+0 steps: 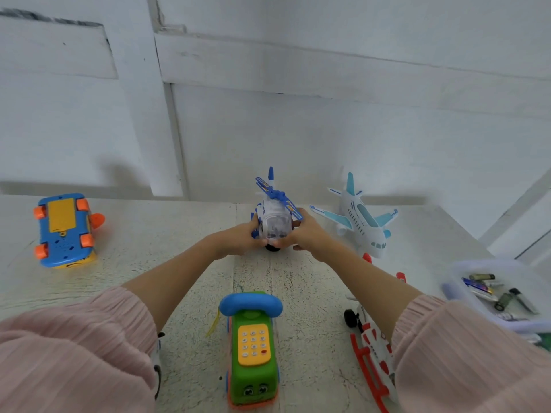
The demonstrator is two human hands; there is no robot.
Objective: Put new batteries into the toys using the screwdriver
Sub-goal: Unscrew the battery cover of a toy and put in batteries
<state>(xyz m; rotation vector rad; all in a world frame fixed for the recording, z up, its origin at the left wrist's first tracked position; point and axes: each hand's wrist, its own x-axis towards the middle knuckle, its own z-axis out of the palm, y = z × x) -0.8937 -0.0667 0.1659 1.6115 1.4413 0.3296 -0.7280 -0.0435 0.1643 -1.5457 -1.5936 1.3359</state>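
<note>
My left hand (243, 238) and right hand (301, 234) both curl around the blue-and-white toy helicopter (274, 217), gripping it from either side at the far middle of the desk (179, 263). The batteries (492, 290) lie in a clear tub (465, 281) to my right, near the white toy plane (362, 222). A green toy phone (252, 350) sits close to me.

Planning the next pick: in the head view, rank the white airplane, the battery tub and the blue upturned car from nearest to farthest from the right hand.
1. White airplane, just right of the right hand.
2. Battery tub, at the table's right edge.
3. Blue upturned car, far left.
</note>
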